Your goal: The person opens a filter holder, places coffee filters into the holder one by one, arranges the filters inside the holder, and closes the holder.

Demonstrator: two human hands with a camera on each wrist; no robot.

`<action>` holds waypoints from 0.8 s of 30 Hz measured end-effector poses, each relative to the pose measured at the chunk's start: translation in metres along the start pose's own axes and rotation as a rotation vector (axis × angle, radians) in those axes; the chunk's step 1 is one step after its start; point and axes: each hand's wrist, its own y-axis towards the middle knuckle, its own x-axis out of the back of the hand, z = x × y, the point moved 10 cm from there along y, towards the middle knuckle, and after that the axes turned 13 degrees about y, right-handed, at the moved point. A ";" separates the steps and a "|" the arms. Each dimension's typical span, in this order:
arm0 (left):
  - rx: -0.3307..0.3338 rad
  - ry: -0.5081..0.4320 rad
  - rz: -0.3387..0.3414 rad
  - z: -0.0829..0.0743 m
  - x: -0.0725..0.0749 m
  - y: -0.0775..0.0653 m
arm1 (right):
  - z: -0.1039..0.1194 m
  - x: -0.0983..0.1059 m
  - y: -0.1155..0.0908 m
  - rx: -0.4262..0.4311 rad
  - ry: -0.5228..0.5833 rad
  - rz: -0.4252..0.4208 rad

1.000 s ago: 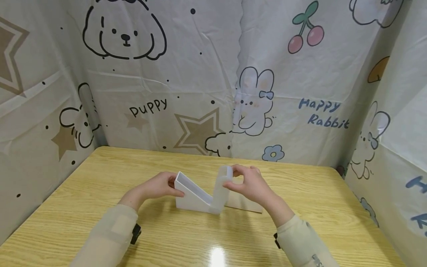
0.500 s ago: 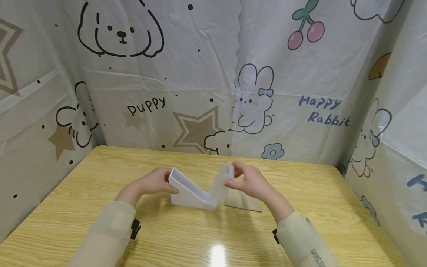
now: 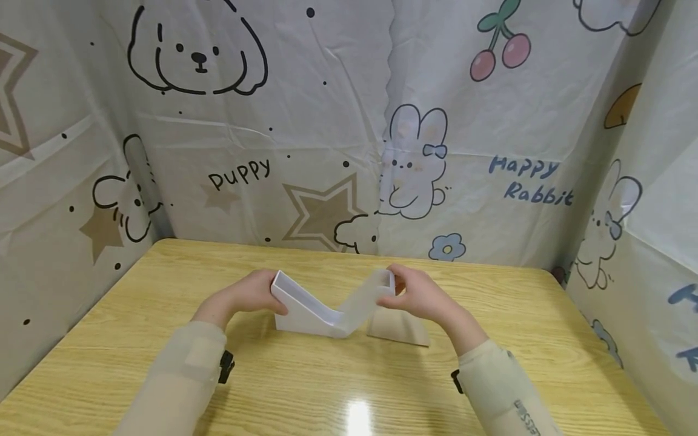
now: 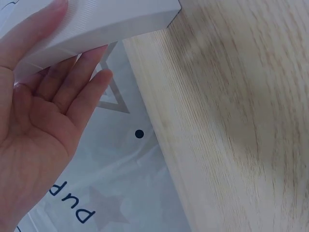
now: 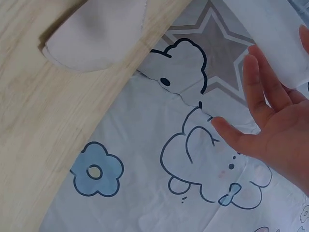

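In the head view, my left hand [image 3: 248, 297] grips the raised left end of a white box [image 3: 305, 318] with a slanted open top. My right hand [image 3: 420, 293] pinches the upper end of a translucent white cover [image 3: 360, 300], which leans out to the right. Box and cover meet at their low ends in a wide V; whether a hinge joins them I cannot tell. The left wrist view shows the thumb along the side of the box [image 4: 106, 24] and fingers under it. In the right wrist view, fingers lie against the cover [image 5: 275, 38].
A flat beige piece [image 3: 400, 327], rounded at one corner in the right wrist view, lies on the wood-grain table [image 3: 305, 387] behind and below the right hand. Printed cloth [image 3: 262, 121] with cartoon animals hangs along the back and both sides.
The cover has tilted from nearly upright toward the right, widening the V. My right hand has moved right with it, while the box and left hand have shifted slightly left and up.
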 end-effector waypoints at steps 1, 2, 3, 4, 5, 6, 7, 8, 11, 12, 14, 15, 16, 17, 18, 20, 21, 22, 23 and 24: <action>0.002 0.002 0.001 0.000 0.000 0.000 | -0.001 0.000 0.000 0.001 0.009 -0.001; 0.005 0.002 0.001 0.000 0.000 0.000 | -0.002 0.001 0.000 0.003 0.015 -0.001; 0.007 0.002 0.001 0.000 0.000 0.000 | -0.003 0.001 0.001 0.003 0.017 -0.002; 0.008 0.004 0.000 0.000 0.000 0.000 | -0.004 0.001 0.001 0.003 0.016 -0.003; 0.008 0.005 -0.001 0.000 0.000 0.000 | -0.004 0.001 0.001 0.002 0.014 -0.005; 0.007 0.007 -0.001 -0.001 0.000 0.000 | -0.004 0.001 0.002 0.002 0.014 -0.005; 0.006 0.010 -0.001 -0.002 0.001 0.000 | -0.004 0.001 0.002 0.001 0.015 -0.005; 0.007 0.009 -0.001 -0.002 0.001 0.000 | -0.005 0.001 0.002 0.001 0.018 -0.004; 0.012 0.012 0.006 -0.001 0.002 -0.001 | -0.007 0.000 0.001 -0.004 0.029 0.003; 0.015 0.013 0.008 -0.001 0.002 -0.001 | -0.008 -0.001 0.000 -0.007 0.032 0.006; 0.023 0.013 0.014 0.001 0.002 -0.001 | -0.010 -0.001 -0.001 -0.012 0.033 0.008; 0.027 0.015 0.016 0.002 0.002 -0.001 | -0.012 -0.001 -0.001 -0.014 0.032 0.008; 0.030 0.014 0.016 0.003 0.002 -0.002 | -0.013 -0.001 -0.001 -0.016 0.031 0.007; 0.036 0.013 0.017 0.004 0.002 -0.002 | -0.014 -0.001 -0.001 -0.016 0.032 0.007; 0.039 0.013 0.017 0.005 0.002 -0.002 | -0.015 -0.002 -0.001 -0.016 0.033 0.007; 0.040 0.012 0.016 0.005 0.003 -0.003 | -0.017 -0.002 -0.001 -0.016 0.038 0.007; 0.039 0.011 0.014 0.005 0.004 -0.003 | -0.018 -0.002 -0.001 -0.017 0.039 0.006; 0.036 0.008 0.013 0.004 0.004 -0.003 | -0.019 -0.002 -0.001 -0.017 0.041 0.004; 0.033 0.006 0.012 0.004 0.004 -0.003 | -0.019 -0.001 -0.001 -0.018 0.044 0.003; 0.027 0.004 0.011 0.003 0.005 -0.003 | -0.020 -0.001 -0.001 -0.021 0.047 0.002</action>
